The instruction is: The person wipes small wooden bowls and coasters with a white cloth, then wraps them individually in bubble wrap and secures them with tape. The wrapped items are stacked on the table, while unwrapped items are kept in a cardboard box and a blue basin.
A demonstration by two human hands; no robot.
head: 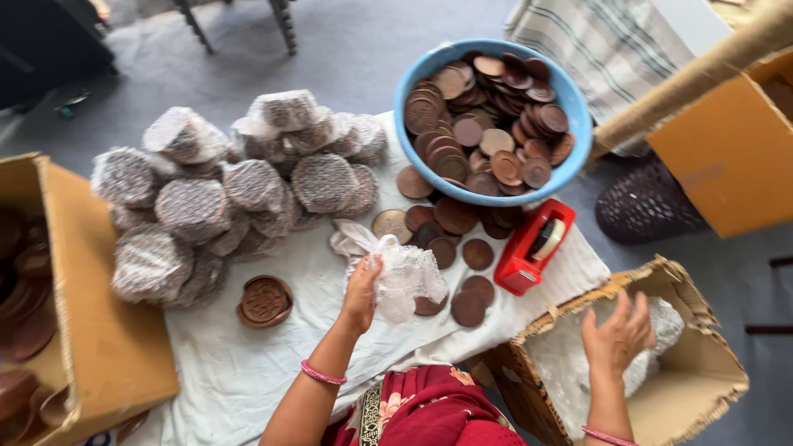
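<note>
left hand [361,291] pinches crumpled clear plastic wrap [403,274] over bare white cloth [273,363], beside loose brown discs [467,307]. right hand [616,337], fingers spread, reaches into open cardboard box [698,363] by the cloth's edge.

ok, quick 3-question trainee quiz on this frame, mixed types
1. True or false: the left hand holds a piece of clear bubble wrap.
2. Where is the right hand? A) in the blue bowl B) over the open cardboard box C) on the red tape dispenser
3. Fill in: the wrapped bundles lie on a white ____.

Key: 1 true; 2 B; 3 cloth
</note>
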